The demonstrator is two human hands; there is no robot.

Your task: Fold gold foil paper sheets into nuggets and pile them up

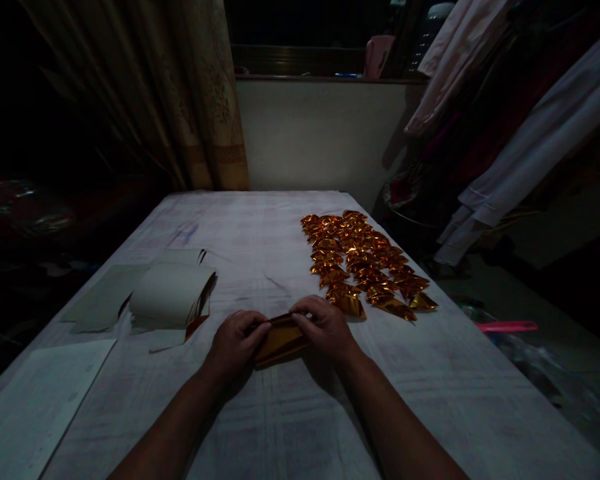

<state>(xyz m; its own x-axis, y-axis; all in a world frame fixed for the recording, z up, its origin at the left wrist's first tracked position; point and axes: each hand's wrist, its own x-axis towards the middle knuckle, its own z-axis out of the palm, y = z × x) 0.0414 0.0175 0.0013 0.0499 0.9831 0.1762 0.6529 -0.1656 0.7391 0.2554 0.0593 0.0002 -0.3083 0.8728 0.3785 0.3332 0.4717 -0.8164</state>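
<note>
Between my two hands is a sheet of gold foil paper [280,343], partly folded lengthwise, its shiny side showing. My left hand [237,341] pinches its left end between thumb and fingers. At the upper right edge, my right hand [325,327] grips the same sheet with thumb and fingertips. Just beyond my right hand lie rows of folded gold foil pieces [363,260], with pointed ends, close together. To the left sits a curled stack of pale paper sheets [170,293], with gold showing at its lower right edge.
A light checked cloth covers the table [250,233]. A white sheet [45,400] lies at the near left. Behind are a patterned curtain [205,100] and a sill with a pink jug [379,57]. Clothes [540,133] hang at right; a pink handle [507,327] shows below the table edge.
</note>
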